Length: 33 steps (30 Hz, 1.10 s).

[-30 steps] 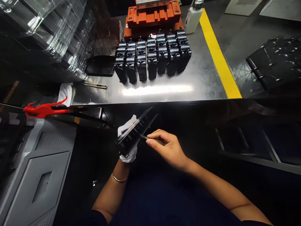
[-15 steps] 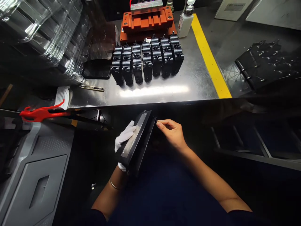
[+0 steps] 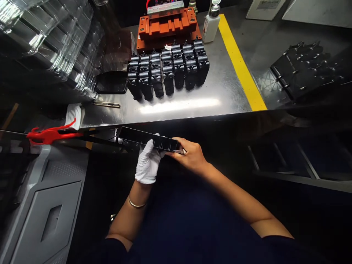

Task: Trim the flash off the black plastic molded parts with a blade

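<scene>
A long black plastic part, its ribbed side showing, is held in front of the table's edge. My left hand, in a white glove, grips it from below near the middle, the thumb over its near side. Bare, my right hand closes round the right end of the same part. Something small and pale shows by the right fingers; I cannot make out what it is. Several black plastic parts stand in rows on the metal table beyond my hands.
Behind the rows sits an orange fixture, with a white bottle beside it. Yellow tape crosses the table. At the left are plastic-wrapped stacks, a red air gun and a grey bin. A utility knife lies near the edge.
The black part has turned from steeply slanted to nearly level, its ribbed side now showing. My right hand has moved from a pinch beside it to a grip on its right end.
</scene>
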{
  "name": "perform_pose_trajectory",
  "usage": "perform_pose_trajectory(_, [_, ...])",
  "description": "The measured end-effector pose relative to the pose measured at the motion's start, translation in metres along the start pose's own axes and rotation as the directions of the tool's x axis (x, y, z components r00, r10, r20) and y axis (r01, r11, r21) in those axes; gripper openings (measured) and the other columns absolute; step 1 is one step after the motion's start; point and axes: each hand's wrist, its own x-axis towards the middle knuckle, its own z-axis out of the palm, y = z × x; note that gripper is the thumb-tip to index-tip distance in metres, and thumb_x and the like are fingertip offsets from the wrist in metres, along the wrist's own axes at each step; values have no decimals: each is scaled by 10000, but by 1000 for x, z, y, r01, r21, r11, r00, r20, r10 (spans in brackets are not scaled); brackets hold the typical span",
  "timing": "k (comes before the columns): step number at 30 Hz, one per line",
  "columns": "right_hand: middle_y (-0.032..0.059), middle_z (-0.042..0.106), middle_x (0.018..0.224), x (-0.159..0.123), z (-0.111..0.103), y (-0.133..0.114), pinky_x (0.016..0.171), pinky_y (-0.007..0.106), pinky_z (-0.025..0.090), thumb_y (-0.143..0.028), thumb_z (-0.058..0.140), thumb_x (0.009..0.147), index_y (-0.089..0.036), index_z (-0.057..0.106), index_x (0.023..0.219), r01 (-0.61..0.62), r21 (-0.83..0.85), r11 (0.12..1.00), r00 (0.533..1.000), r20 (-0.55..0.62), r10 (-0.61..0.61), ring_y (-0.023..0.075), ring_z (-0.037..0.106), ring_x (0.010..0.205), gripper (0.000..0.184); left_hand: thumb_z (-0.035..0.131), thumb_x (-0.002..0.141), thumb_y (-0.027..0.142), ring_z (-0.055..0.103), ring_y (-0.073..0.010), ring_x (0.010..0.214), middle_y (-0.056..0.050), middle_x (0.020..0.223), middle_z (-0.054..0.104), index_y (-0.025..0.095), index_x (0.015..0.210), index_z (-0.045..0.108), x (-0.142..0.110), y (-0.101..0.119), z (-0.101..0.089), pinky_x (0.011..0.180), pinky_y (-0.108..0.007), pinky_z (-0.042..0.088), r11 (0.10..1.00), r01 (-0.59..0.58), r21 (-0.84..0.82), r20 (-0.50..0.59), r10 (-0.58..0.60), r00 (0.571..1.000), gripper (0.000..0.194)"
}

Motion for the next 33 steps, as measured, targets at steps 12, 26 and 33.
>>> perform_pose_trajectory(12, [5, 620, 774, -16, 32, -9, 649, 252, 465, -470, 574, 876, -197, 597, 873, -147, 449, 881, 987, 4, 163, 127, 561, 695, 274, 763, 759, 348, 590, -239, 1234, -20, 1230, 669, 250, 1138, 651, 0, -12, 21, 1063, -420, 491, 716, -621, 320, -188, 690, 699, 407])
perform_pose_trajectory(26, [-3, 582, 679, -25, 57, 19, 593, 254, 432, -551, 619, 820, -184, 602, 784, -199, 477, 856, 959, -87, 271, 118, 521, 617, 370, 837, 661, 213, 646, -197, 1091, 2, 1173, 642, 307, 1267, 530, -14, -12, 13, 1012, -427, 530, 712, -608, 353, -206, 693, 691, 686])
perform_pose_trajectory(33, [-57, 456, 518, -24, 49, 48, 407, 216, 304, -699, 569, 794, -192, 530, 683, -267, 495, 827, 930, -92, 355, 69, 355, 425, 520, 753, 726, 257, 606, -214, 1194, 56, 1136, 651, 354, 1118, 622, -26, 29, 16, 1031, -437, 534, 730, -676, 97, -239, 677, 696, 425])
